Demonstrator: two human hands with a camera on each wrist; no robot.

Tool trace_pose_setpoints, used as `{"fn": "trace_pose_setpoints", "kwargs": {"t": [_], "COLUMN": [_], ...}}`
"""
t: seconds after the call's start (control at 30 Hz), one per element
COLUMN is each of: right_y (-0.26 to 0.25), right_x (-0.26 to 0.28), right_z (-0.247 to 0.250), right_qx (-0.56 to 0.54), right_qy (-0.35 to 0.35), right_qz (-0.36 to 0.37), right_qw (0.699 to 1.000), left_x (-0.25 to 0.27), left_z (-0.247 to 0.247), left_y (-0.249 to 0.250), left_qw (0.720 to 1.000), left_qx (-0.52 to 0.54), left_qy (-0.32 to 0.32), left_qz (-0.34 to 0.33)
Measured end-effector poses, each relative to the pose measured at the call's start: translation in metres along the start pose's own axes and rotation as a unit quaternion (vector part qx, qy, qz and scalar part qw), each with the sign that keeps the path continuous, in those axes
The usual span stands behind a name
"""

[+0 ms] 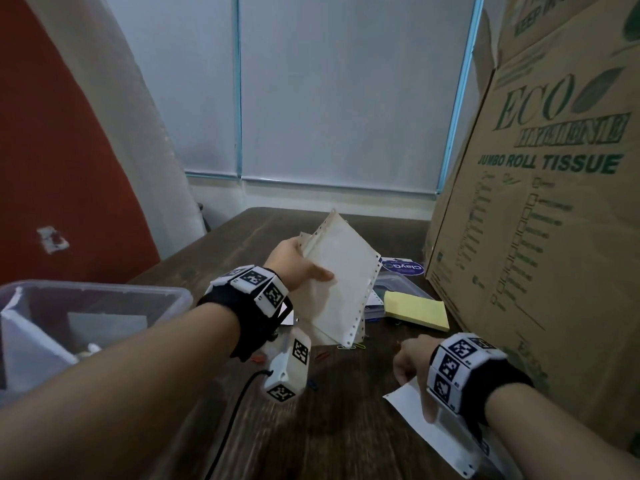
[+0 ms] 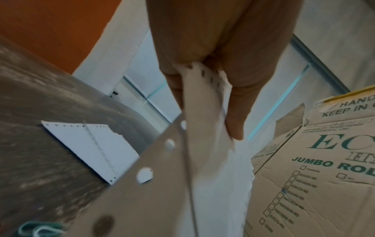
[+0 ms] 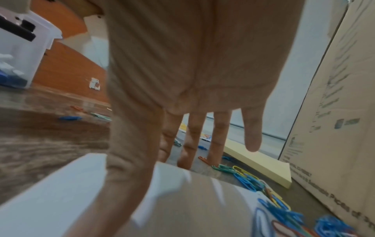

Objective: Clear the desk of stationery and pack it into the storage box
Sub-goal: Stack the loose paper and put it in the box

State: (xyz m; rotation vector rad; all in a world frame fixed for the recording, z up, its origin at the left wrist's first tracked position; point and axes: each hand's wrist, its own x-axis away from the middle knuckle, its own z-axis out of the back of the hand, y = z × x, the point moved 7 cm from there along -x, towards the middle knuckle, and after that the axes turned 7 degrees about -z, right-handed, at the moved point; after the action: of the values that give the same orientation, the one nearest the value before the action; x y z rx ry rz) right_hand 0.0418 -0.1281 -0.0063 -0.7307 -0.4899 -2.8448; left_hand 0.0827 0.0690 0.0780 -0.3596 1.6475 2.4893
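Observation:
My left hand (image 1: 300,266) is raised above the dark wooden desk (image 1: 346,410) and pinches a stack of white perforated paper sheets (image 1: 341,271) between thumb and fingers. The left wrist view shows the fingers (image 2: 235,99) curled round the stack's (image 2: 213,160) punched edge. My right hand (image 1: 410,367) is low at the front right, fingers straight and pointing down, its thumb over a white sheet (image 1: 405,398) that lies on the desk. In the right wrist view the straight fingers (image 3: 219,136) reach the desk beside that sheet (image 3: 50,200). The clear plastic storage box (image 1: 104,294) stands at the left.
A big cardboard carton (image 1: 536,220) walls off the right side. A yellow sticky-note pad (image 1: 415,310), a blue-labelled packet (image 1: 401,266) and several coloured paper clips (image 3: 247,181) lie near it. Another perforated sheet (image 2: 91,147) lies flat on the desk.

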Motion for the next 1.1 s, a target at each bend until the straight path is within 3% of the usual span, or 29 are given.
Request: {"fn": "trace_pose_setpoints", "kwargs": {"t": [0.1,0.2,0.27,0.33,0.4,0.47,0.57,0.67,0.73,0.83,0.9,0.97,1.03,1.1], "right_y": [0.000,0.020,0.045,0.068,0.075,0.074,0.065,0.042,0.035,0.044,0.054,0.063,0.071,0.075], "right_x": [-0.004,-0.017,-0.008,0.000,-0.001,-0.010,-0.024,-0.035,-0.044,-0.055,-0.061,-0.064,-0.068,-0.072], "right_z": [0.003,0.023,0.049,0.064,0.071,0.074,0.074,0.068,0.064,0.056,0.051,0.046,0.044,0.043], "right_qx": [-0.029,-0.188,-0.339,-0.498,-0.600,-0.652,-0.694,-0.710,-0.721,-0.702,-0.704,-0.713,-0.714,-0.705], "right_qy": [0.034,0.170,0.305,0.380,0.386,0.363,0.321,0.228,0.218,0.282,0.304,0.320,0.334,0.352], "right_qz": [-0.005,0.005,-0.005,-0.007,0.015,0.024,0.023,0.032,0.049,-0.021,-0.058,-0.083,-0.094,-0.091], "right_qw": [0.999,0.967,0.890,0.780,0.700,0.665,0.644,0.666,0.655,0.653,0.640,0.618,0.609,0.609], "left_x": [0.001,0.003,0.003,0.002,0.001,-0.003,-0.001,0.003,-0.006,-0.029,-0.047,-0.061,-0.067,-0.075], "left_z": [-0.001,0.000,0.000,-0.004,-0.011,-0.021,-0.046,-0.075,-0.084,-0.058,-0.031,-0.007,0.012,0.023], "left_y": [-0.013,-0.020,-0.020,-0.017,-0.018,-0.025,-0.032,-0.036,-0.041,-0.067,-0.090,-0.107,-0.121,-0.137], "left_qw": [0.999,0.993,0.982,0.970,0.967,0.968,0.967,0.963,0.982,0.990,0.968,0.924,0.887,0.869], "left_qx": [0.032,0.097,0.176,0.237,0.247,0.241,0.238,0.251,0.165,-0.049,-0.188,-0.335,-0.404,-0.435], "left_qy": [-0.009,-0.013,-0.020,-0.026,-0.019,0.001,0.001,-0.015,-0.019,-0.006,-0.007,-0.003,0.022,0.024], "left_qz": [0.030,0.059,0.064,0.059,0.064,0.077,0.095,0.101,0.087,0.132,0.163,0.184,0.223,0.236]}}
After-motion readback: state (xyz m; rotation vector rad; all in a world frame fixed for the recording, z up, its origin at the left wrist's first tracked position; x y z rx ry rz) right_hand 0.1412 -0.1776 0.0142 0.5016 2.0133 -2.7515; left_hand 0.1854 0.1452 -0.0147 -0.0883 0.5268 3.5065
